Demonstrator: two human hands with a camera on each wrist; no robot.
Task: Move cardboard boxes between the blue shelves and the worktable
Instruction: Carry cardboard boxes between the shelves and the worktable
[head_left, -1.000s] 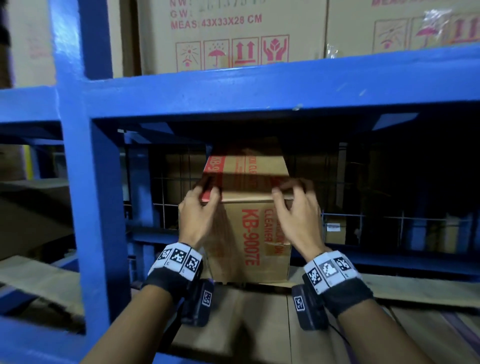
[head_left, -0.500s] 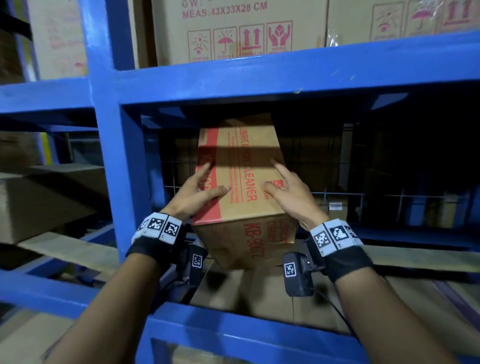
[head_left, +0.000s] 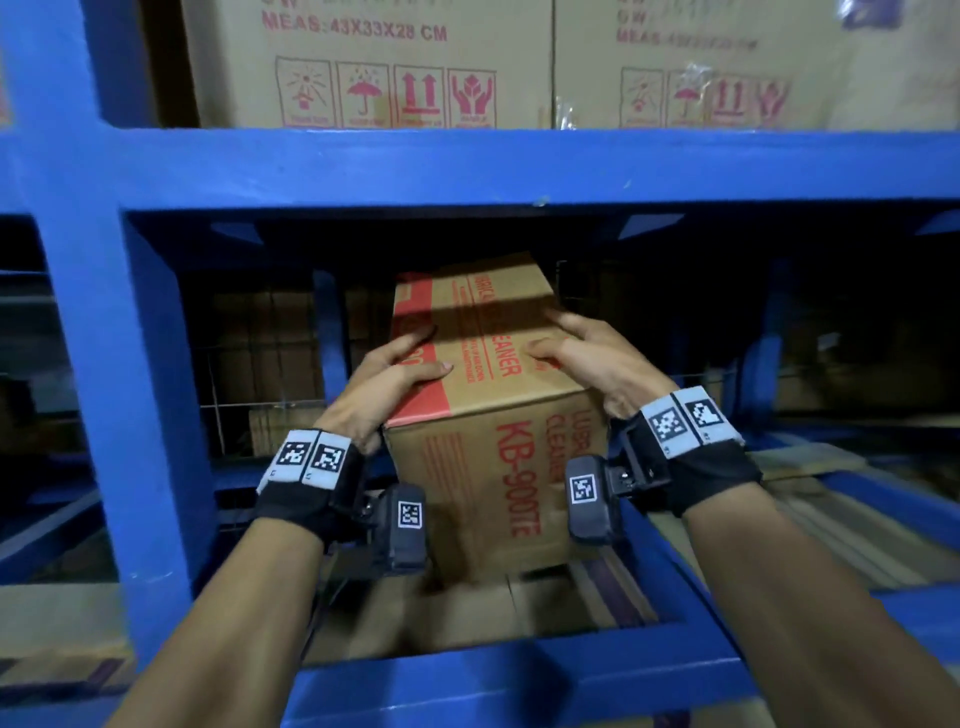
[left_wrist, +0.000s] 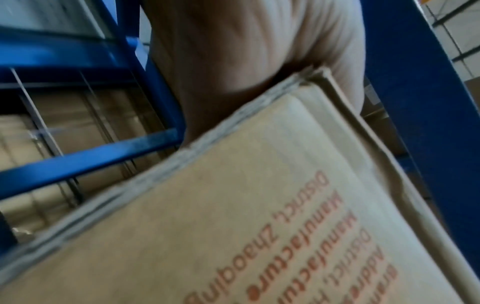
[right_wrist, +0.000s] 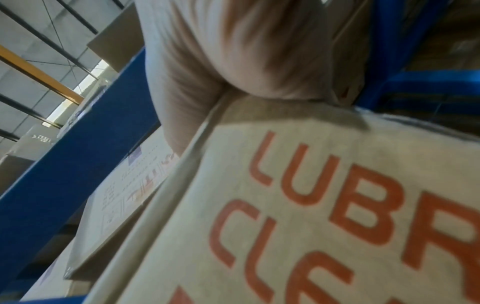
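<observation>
A brown cardboard box (head_left: 483, 467) with red print "KB-9007E" sits tilted in the middle bay of the blue shelves (head_left: 519, 166), its top face leaning toward me. My left hand (head_left: 395, 374) grips its upper left edge, thumb and a finger lying on the red-striped top. My right hand (head_left: 582, 353) grips the upper right edge, fingers spread over the top. In the left wrist view the left palm (left_wrist: 233, 51) presses the box's corner (left_wrist: 233, 226). In the right wrist view the right palm (right_wrist: 233, 51) bears on the box's printed side (right_wrist: 311, 205).
A thick blue upright post (head_left: 104, 364) stands just left of the box. A blue front beam (head_left: 519, 686) crosses below my forearms. Two large cartons (head_left: 374, 62) fill the shelf above. Wooden deck planks (head_left: 857, 519) run to the right; wire mesh (head_left: 260, 364) closes the back.
The box stood upright deeper in the bay a second ago. Both hands have tipped its top toward me and drawn it nearer the front beam.
</observation>
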